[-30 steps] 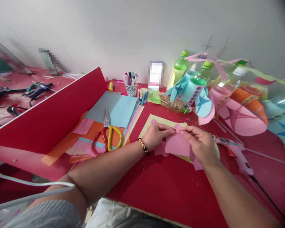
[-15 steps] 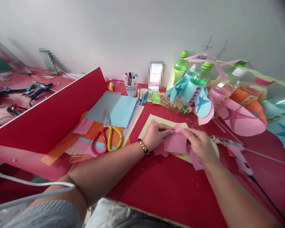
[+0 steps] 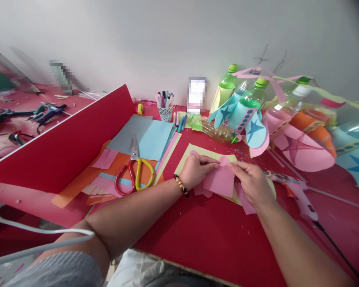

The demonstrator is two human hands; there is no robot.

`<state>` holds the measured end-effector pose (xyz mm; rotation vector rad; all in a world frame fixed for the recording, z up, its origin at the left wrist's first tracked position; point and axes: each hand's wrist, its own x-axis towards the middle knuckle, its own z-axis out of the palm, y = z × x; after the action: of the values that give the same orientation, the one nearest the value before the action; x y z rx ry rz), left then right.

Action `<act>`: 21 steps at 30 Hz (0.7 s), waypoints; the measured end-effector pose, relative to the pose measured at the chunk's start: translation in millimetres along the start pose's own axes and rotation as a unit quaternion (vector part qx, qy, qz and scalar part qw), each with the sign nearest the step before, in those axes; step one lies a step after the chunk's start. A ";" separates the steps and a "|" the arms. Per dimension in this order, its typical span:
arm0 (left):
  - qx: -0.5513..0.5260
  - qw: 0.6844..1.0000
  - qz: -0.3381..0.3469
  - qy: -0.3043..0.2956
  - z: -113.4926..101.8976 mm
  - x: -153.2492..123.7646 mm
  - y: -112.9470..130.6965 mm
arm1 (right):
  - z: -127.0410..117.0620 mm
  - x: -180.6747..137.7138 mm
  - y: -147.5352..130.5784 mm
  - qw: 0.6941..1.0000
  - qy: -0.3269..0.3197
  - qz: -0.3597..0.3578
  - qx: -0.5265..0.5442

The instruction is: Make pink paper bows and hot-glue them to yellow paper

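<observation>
Our left grip (image 3: 196,171) and right grip (image 3: 251,185) are both closed on a piece of pink paper (image 3: 218,181), with the fingertips pinching it near its top edge and only a narrow gap between the two grips. The paper hangs over a sheet of yellow card (image 3: 188,165), and pink paper scraps (image 3: 245,202) lie on the card just beside our right grip. A beaded bracelet (image 3: 181,185) circles our left wrist.

Around our hands, the red bench (image 3: 209,239) is crowded. To the right, a pink hot glue gun (image 3: 296,191) lies near our right grip, with its black cord (image 3: 338,251) running toward the bench's edge. To the left, red-and-yellow-handled scissors (image 3: 134,169) rest on orange paper (image 3: 121,163), beside blue paper sheets (image 3: 146,137) and against a tilted red board (image 3: 60,139).

Farther along the wall, we see a cup of markers (image 3: 165,113) and a clear plastic bottle (image 3: 215,131) on its side. Beyond it stand green-capped bottles decorated with blue paper fins and stars (image 3: 247,113). A pink paper cone with a dark star (image 3: 299,149) lies to their right.
</observation>
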<state>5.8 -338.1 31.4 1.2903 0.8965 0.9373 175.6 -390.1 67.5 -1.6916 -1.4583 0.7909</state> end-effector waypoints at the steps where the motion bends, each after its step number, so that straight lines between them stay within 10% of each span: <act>1: 0.001 1.000 0.002 0.000 -0.2 0.1 -0.4 | 0.1 0.0 -0.5 1.000 0.002 0.006 0.010; 21: 0.007 1.000 0.018 -0.002 0.1 -0.8 -1.5 | 7.5 5.9 21.4 0.971 -0.064 0.057 0.225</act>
<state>5.7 -339.0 29.9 1.3238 0.8811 0.9571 181.4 -384.6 45.4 -1.4023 -1.1571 1.2115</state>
